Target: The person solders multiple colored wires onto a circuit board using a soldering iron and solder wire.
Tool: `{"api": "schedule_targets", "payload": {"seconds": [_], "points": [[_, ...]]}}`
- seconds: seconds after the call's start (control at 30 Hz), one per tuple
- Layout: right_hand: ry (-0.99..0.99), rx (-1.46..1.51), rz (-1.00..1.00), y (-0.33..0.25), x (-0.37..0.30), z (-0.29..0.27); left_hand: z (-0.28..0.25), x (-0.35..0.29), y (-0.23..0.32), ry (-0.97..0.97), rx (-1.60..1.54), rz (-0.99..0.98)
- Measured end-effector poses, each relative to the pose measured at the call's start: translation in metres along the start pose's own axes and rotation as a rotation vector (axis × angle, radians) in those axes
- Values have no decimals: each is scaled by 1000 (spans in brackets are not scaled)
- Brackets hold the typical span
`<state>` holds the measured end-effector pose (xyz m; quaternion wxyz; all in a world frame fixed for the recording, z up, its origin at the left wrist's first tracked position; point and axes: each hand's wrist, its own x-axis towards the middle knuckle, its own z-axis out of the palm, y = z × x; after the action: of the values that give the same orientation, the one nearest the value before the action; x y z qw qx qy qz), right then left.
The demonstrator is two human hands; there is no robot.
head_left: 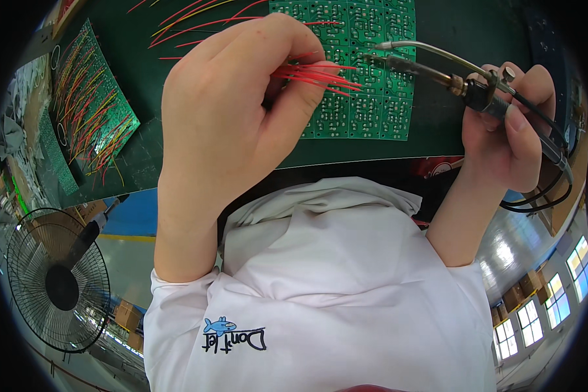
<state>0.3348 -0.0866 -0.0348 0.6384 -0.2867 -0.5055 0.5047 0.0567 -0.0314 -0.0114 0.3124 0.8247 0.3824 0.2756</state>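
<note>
My left hand (235,98) is closed round a bundle of thin red wires (317,75). Their ends stick out to the right, over a green circuit board panel (372,117) lying on the table. In my right hand (506,130) is a soldering iron (464,85), gripped by its handle. A thin metal tube (431,47) is clamped along the iron, and its end sits close to the iron's tip. Both tips are above the panel, just right of the wire ends. Whether the iron touches the board I cannot tell.
Loose red and yellow wires (196,16) spread over the dark green table (137,72) beyond my left hand. At the left lies another board (121,121) covered in red and yellow wires. A black cable (542,199) hangs by my right hand. A fan (62,287) stands at lower left.
</note>
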Motion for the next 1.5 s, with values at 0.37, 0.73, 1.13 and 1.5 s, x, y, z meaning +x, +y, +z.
{"api": "schedule_targets", "payload": {"seconds": [0.37,0.73,1.13,1.5], "points": [[64,-56,148,-8,-1,12,4,1,6,28,-5,-96],[-45,-127,98,-3,4,12,5,0,4,52,-51,-111],[-14,-120,139,-4,2,13,5,1,9,31,-115,-223],[24,-27,140,-7,0,6,4,3,11,5,-133,-241]]}}
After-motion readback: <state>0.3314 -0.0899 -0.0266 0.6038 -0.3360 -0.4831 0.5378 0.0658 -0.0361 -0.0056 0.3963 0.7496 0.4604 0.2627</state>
